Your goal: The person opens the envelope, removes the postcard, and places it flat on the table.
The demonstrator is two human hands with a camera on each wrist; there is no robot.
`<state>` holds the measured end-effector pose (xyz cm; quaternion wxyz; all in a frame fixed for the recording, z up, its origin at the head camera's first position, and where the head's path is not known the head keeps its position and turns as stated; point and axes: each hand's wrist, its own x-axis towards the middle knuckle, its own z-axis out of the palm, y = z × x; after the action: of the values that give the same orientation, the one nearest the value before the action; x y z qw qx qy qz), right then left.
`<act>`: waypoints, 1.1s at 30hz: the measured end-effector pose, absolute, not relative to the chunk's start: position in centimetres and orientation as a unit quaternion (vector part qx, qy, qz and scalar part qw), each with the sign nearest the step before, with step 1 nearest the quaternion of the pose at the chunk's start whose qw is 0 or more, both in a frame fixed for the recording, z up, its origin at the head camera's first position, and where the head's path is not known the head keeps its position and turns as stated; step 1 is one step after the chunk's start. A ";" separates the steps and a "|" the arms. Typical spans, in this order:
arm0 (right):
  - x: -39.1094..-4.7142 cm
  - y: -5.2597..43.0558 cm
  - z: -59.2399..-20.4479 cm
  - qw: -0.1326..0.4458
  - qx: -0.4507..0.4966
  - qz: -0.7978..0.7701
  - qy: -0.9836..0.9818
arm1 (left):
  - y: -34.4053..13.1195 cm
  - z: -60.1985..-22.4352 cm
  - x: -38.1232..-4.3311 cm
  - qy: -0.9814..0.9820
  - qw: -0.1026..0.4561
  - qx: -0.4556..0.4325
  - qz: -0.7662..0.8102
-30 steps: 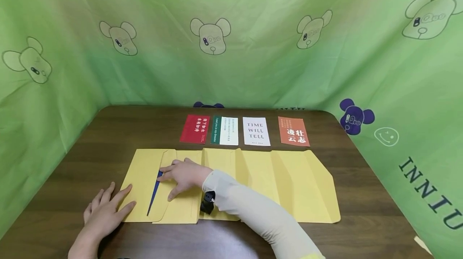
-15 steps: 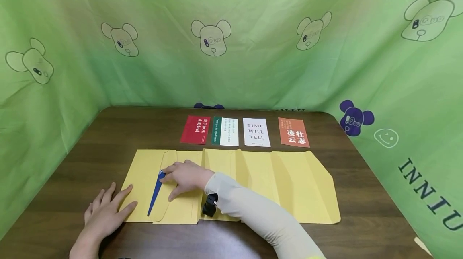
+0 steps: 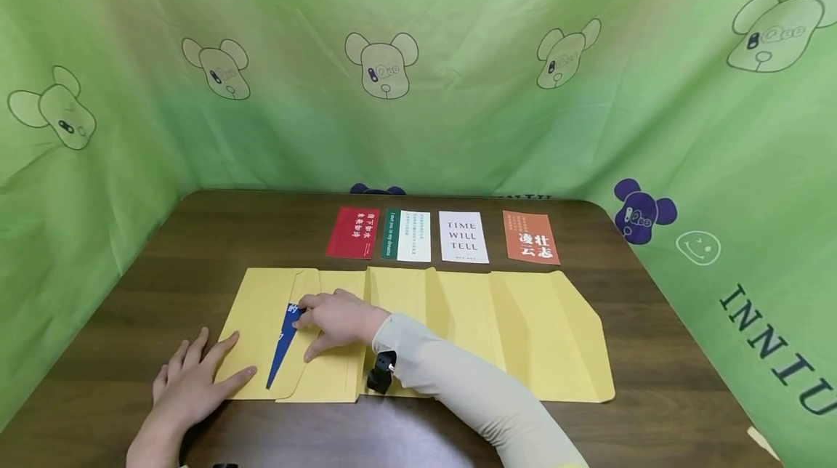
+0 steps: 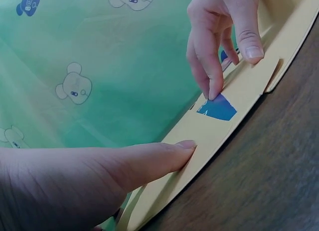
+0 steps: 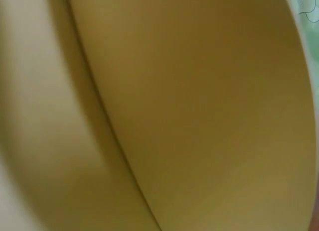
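Observation:
A long yellow accordion-fold paper folder (image 3: 458, 337) lies unfolded across the table. A wedge of a blue card (image 3: 284, 337) with white characters shows at the slit of its leftmost pocket; the rest is hidden inside. My right hand (image 3: 336, 315) reaches over from the right, index fingertips pressing on the card's upper corner. Its thumb rests apart on the yellow paper. In the left wrist view, the right fingertips touch the blue card (image 4: 218, 108). My left hand (image 3: 196, 381) lies spread at the folder's left end, thumb (image 4: 169, 154) pressing the paper.
Behind the folder stand in a row, lying flat, a red card (image 3: 354, 233), a green-and-white card (image 3: 412, 237), a white card (image 3: 463, 237) and an orange card (image 3: 531, 237). A green patterned cloth (image 3: 431, 134) hangs around the brown table (image 3: 163, 264).
The right hand has shifted slightly right, and more of the blue card now shows, with white characters coming into sight. The left thumb has moved a little farther onto the folder.

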<state>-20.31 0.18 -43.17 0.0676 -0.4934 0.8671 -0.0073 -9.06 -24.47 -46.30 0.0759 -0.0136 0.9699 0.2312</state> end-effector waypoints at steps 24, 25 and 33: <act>-19.3 -0.6 -43.2 0.079 -0.440 -0.033 0.894 | -24.4 -46.4 -9.0 0.971 0.068 -0.016 0.230; -19.3 -0.6 -43.2 0.081 -0.437 -0.039 0.895 | -24.4 -46.4 -9.0 0.971 0.067 -0.015 0.230; -19.6 -0.7 -43.3 0.103 -0.410 -0.138 0.896 | -24.5 -46.5 -9.0 0.971 0.062 -0.012 0.230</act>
<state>-19.60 -0.69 -43.29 0.1029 -0.4099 0.8958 -0.1378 -8.99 -24.46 -46.52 0.0622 -0.0122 0.9712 0.2296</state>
